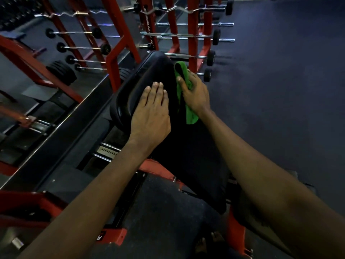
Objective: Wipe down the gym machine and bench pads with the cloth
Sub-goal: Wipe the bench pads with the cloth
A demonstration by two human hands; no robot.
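One left hand [151, 113], one right hand [195, 93], one cloth [191, 116], one pad [149, 71]

Two arms show over the black vinyl bench pad [197, 165], both bare from wrist to the picture's edge. The left forearm [89, 193] lies to the pad's left and the right forearm [261, 165] to its right. The left hand [151, 116] and right hand [194, 94] are bare too, with short, rounded fingernails. Tendon ridges line the back of the left hand. Below the pad's near end are two bare feet [202, 245], dim and blurred, toes just visible.
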